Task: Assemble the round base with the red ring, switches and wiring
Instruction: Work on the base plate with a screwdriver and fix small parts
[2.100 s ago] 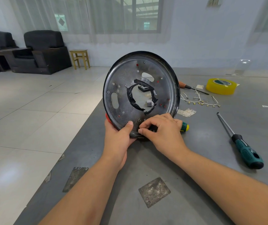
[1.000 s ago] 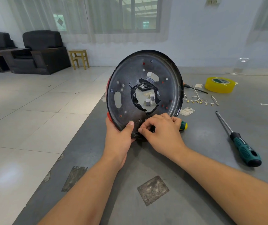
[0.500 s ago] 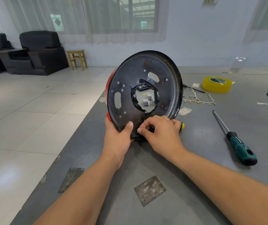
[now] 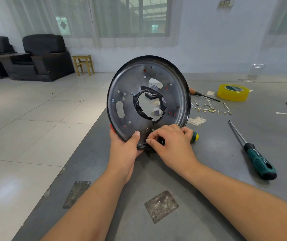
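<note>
Metal base is stood up on its edge at the near-left part of the grey table, flat underside facing the camera. Left hand grips the bottom rim, thumb pressed on the face. Right hand sits right next to it with fingers curled, pinching something small at the bottom edge of the base; can't make out what, could be a screw or a clip.

Progress-wise, I'd call it somewhere in the middle. The red ring looks like it's already on, since a sliver of red peeks out behind the rim by the left hand and red shows through several of the small holes. The centre hole is edged with ragged black tape. A couple of screws look seated in the face, but most holes are open.

What's left, as far as I can tell: the wires with brass terminals are lying loose on the table to the right of the base, well apart from it, so the wiring isn't in. Some small grey blocks, maybe the switches, show through the centre hole, and I can't tell if they're mounted or just lying on the table behind. A screwdriver lies further right, untouched, with yellow tape beyond it.
</note>
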Tool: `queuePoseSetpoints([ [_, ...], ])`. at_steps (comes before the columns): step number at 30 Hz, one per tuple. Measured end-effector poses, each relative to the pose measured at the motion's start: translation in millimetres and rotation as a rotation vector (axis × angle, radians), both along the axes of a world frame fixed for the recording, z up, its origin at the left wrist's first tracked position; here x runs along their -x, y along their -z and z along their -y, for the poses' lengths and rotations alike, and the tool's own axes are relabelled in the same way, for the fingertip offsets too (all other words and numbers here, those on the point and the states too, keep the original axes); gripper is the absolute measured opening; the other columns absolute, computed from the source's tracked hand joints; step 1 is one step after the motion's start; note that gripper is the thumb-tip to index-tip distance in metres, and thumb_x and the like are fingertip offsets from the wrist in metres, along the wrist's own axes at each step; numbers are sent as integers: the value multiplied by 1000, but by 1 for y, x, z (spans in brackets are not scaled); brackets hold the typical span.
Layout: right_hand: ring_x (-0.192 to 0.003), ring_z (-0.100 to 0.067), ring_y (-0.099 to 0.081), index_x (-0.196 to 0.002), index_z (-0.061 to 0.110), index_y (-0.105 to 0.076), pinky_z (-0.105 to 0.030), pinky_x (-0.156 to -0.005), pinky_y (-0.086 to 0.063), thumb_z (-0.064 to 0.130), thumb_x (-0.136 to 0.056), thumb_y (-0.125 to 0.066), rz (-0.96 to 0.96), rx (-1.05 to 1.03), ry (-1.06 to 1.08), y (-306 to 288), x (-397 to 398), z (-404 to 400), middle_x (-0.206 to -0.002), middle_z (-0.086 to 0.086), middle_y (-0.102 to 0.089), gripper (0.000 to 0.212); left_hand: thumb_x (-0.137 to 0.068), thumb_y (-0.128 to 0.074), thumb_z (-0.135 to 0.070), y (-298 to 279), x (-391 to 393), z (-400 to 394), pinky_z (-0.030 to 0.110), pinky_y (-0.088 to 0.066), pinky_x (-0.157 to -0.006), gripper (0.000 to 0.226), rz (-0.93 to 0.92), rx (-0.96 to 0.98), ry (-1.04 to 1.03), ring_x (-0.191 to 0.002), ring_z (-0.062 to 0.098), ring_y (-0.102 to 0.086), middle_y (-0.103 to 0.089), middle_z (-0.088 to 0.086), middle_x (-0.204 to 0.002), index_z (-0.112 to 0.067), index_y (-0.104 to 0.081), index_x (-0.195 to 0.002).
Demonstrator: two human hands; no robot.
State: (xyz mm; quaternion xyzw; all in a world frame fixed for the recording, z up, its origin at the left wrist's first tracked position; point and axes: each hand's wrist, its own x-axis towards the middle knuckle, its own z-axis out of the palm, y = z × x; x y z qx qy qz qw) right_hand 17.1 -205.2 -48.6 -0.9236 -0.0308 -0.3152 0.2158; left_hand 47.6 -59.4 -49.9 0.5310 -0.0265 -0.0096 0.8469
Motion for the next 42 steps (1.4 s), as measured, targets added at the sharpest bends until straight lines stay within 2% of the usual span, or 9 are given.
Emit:
queuePoseSetpoints([
  [7,-101,-3,-51,-91,39,-72,-34,-85,-20,42,-94,-65,11,8,-26,1,-1,2,-90,22,-63,8,-103,-57,4,-1,0,1,42,-66,-79,56,-17,33,-8,-117,29,-72,-69,7,-136,-24,-42,-150],
  [10,-105,-6,-51,-99,36,-69,-34,-89,-27,34,-95,-63,117,17,-41,-3,-1,8,-100,20,-63,8,-103,-58,4,-1,-2,-1,44,-66,-82,59,-32,68,-33,-120,29,-70,-66,6,-140,-25,-41,-151],
  [14,-101,-21,-52,-104,25,-58,-37,-85,-34,26,-91,-58,198,2,128,-12,-5,29,-105,7,-58,13,-103,-60,2,-3,-5,-5,36,-66,-77,62,-60,101,-113,-121,23,-69,-63,0,-143,-27,-38,-153],
  [20,-126,-27,-50,-138,33,-53,-42,-99,-38,52,-96,-51,-310,158,298,-2,-12,56,-133,2,-58,46,-103,-60,4,-4,-13,-16,30,-64,-72,63,-40,163,-230,-116,16,-71,-63,-5,-141,-28,-37,-152],
  [24,-120,-29,-52,-137,37,-56,-41,-92,-44,54,-99,-52,-379,180,259,-2,-16,59,-124,0,-60,42,-102,-59,4,-5,-17,-20,29,-63,-71,63,-24,169,-283,-110,12,-71,-63,-9,-134,-30,-37,-150],
  [31,-114,-33,-55,-129,18,-58,-41,-88,-46,35,-106,-48,-320,28,224,0,-19,57,-122,-9,-60,31,-102,-57,6,-5,-22,-26,34,-66,-72,56,-49,226,-332,-100,7,-72,-63,-12,-127,-25,-38,-145],
  [37,-99,-20,-55,-122,20,-60,-34,-77,-38,34,-106,-48,-97,-257,116,-6,-13,51,-104,5,-61,24,-103,-55,8,-5,-24,-29,33,-66,-72,50,-58,240,-343,-99,6,-68,-58,-12,-122,-28,-37,-133],
  [39,-90,-13,-51,-118,21,-63,-31,-73,-35,32,-104,-52,-68,-249,29,-10,-8,46,-96,10,-59,21,-103,-55,7,-4,-25,-28,36,-66,-76,50,-58,240,-345,-98,6,-69,-59,-12,-122,-28,-38,-133],
  [42,-87,-15,-56,-111,27,-68,-35,-75,-46,34,-99,-59,-93,-162,-40,-10,-1,34,-93,12,-63,17,-103,-55,8,-4,-25,-29,40,-66,-81,56,-51,256,-350,-100,6,-69,-60,-11,-124,-24,-36,-144],
])
